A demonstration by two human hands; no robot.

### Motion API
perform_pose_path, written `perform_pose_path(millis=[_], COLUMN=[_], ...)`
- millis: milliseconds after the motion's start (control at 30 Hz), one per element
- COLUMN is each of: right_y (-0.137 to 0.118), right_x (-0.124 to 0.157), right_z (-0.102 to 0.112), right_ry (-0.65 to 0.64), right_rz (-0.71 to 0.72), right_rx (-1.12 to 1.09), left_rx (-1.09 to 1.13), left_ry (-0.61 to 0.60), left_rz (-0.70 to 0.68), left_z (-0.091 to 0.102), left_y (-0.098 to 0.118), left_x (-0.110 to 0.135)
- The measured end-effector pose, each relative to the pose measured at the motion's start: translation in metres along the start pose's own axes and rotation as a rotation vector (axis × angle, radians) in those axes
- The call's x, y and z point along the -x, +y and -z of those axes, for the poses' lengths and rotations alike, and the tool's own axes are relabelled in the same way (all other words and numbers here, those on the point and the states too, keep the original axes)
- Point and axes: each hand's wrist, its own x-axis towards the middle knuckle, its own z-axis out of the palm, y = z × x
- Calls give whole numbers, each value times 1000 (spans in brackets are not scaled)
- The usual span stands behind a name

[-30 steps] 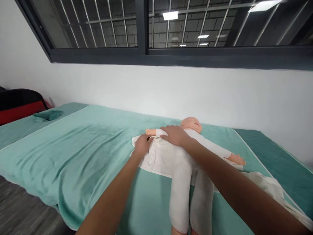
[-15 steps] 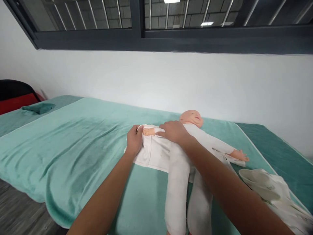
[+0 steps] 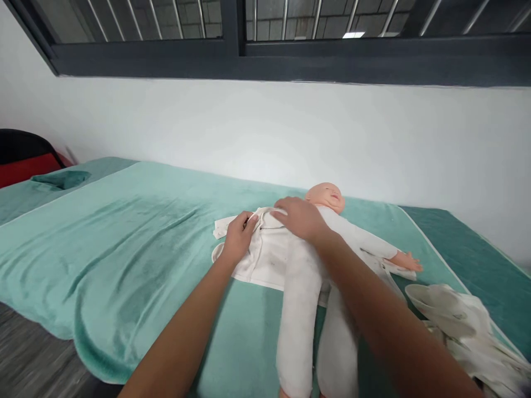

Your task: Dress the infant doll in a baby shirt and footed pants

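Observation:
A baby doll in a white long-sleeved suit lies on its back, its bald head toward the wall. A white baby shirt is spread open beneath it, one sleeve stretching out to the left. My left hand is closed on the shirt by the base of that sleeve. Over the doll's shoulder and upper arm, my right hand is curled round the arm, which its fingers and the cloth mostly hide. The doll's other arm reaches out to the right.
A crumpled white garment lies at the right. Green velvety cloth covers the bed, with a darker green band on the right. A white wall and dark window frame stand behind. Something red and black is at far left.
My left hand has moved right along the shirt, toward my right hand. The doll's hand that showed between them is now hidden in cloth, and the shirt's sleeve sticks out leftward.

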Motion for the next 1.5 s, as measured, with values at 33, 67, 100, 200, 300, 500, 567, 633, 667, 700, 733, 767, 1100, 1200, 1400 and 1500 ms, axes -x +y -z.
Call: perform_pose_path(millis=[33, 67, 100, 200, 300, 500, 567, 633, 667, 700, 733, 767, 1100, 1200, 1400, 1500], right_y=[8, 18, 29, 62, 81, 77, 75, 73, 73, 73, 72, 72, 71, 69, 63, 61], right_x=[10, 22, 35, 80, 111, 117, 116, 115, 114, 114, 113, 112, 109, 110, 111, 110], right_z=[5, 10, 14, 17, 13, 9, 9, 7, 4, 1, -3, -7, -30, -27, -22, -20], right_ry=[109, 239, 375, 619, 399, 324, 331, 347, 353, 353, 344, 323, 138, 143, 156, 151], right_rz=[-59, -132, -219, -543, -720, -743, -699, -620, -576, -536, -503, -475, -346, -364, -390, -384], right_rx=[-79, -142, -173, -74, -51, -265, -397, -521, -581, -640, -698, -755, -996, -975, -896, -873], left_rx=[4, 10, 17, 34, 33, -46, -50, -54, -57, -59, -63, -70, 14, 178, -283, -47], left_ry=[11, 17, 21, 35, 81, 60, 39, 20, 14, 11, 12, 10, -618, -607, -76, -165], left_rz=[24, 41, 50, 63, 105, 93, 97, 95, 91, 87, 80, 69, 214, 181, 29, 63], left_z=[1, 2, 3, 3, 0, -21, -30, -38, -41, -43, -44, -43, 5, 16, 30, 36], left_y=[-1, -2, -2, -3, 4, 36, 46, 54, 57, 59, 62, 65, 151, 146, 48, 22], left_x=[0, 0, 0, 0, -2, -15, -22, -28, -31, -35, -38, -40, -16, -4, 8, 37])
